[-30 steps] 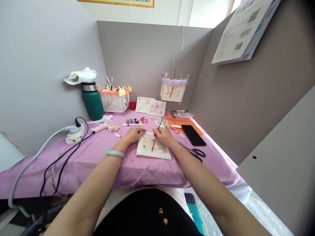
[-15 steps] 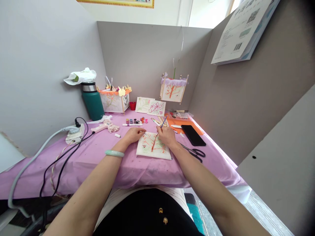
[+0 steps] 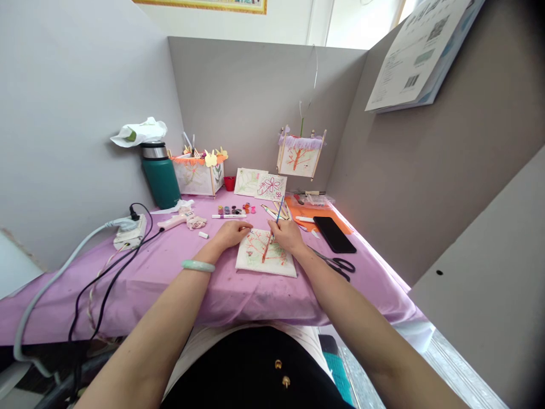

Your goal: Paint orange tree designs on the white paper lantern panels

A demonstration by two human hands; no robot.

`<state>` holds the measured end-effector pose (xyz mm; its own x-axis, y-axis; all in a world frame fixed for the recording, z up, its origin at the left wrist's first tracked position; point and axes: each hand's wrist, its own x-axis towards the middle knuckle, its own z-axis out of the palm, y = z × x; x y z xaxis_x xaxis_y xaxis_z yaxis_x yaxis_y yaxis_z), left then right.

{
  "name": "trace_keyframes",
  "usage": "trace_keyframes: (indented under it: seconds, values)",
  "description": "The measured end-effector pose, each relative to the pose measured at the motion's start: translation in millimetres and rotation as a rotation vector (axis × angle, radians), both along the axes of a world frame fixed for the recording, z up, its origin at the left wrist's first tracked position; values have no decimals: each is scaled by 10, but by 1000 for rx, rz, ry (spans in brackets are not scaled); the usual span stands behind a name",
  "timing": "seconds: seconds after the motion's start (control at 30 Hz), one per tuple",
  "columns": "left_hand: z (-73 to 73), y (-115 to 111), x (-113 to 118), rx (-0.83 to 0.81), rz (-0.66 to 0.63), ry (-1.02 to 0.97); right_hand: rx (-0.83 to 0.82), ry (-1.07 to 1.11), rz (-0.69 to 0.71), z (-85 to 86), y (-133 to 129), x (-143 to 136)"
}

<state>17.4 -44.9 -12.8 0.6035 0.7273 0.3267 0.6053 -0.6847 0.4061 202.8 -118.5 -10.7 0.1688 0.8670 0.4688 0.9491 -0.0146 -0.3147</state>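
A white square panel [image 3: 255,259] with an orange-red tree drawing lies flat near the table's front edge. My right hand [image 3: 288,235] is closed round a thin blue brush [image 3: 279,210], held nearly upright, its lower end over the tree's trunk. At the panel's upper left corner rests my left hand [image 3: 232,233], fingers pressed together; what they grip, if anything, is too small to tell. Behind the panel are several small paint pots [image 3: 233,210] and a white marker [image 3: 229,216].
Black scissors [image 3: 340,264] and a black phone [image 3: 334,234] lie to the right. A green bottle [image 3: 160,179], a power strip [image 3: 130,232] and cables stand or lie left. Two drawn cards lean at the back; a decorated lantern [image 3: 299,161] hangs before the partition.
The blue brush has tipped more upright, and its lower end now shows over the drawing. My right hand has shifted very slightly left; my left hand stays put.
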Motion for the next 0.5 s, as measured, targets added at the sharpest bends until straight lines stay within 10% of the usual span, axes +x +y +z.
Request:
trace_keyframes:
  seconds: [0.5]
  values:
    - [-10, 20, -4, -2, -1, -1, 67, -24, -85, 47, -48, -5]
